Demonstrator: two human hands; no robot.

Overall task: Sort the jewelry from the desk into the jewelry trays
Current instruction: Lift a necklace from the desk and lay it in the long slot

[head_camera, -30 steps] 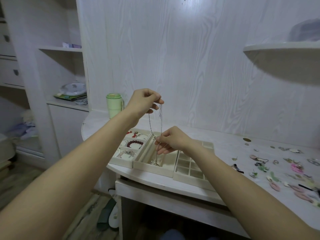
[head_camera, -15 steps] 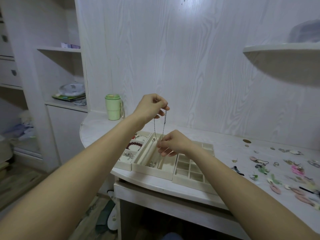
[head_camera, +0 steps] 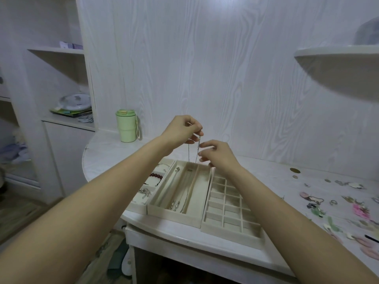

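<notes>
The left hand (head_camera: 181, 130) pinches the top of a thin silver chain (head_camera: 188, 152) hanging over the middle tray (head_camera: 174, 212); the right hand (head_camera: 217, 154) pinches it lower, fingers curled

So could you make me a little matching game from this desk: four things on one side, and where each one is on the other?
Things:
1. silver chain
2. green cup
3. dark red bead bracelet
4. grid tray

Places:
A. in the leftmost tray
B. rightmost of the three trays
C. hanging from the left hand
D. back left of the desk by the wall

Pairs: 1-C, 2-D, 3-A, 4-B
</notes>
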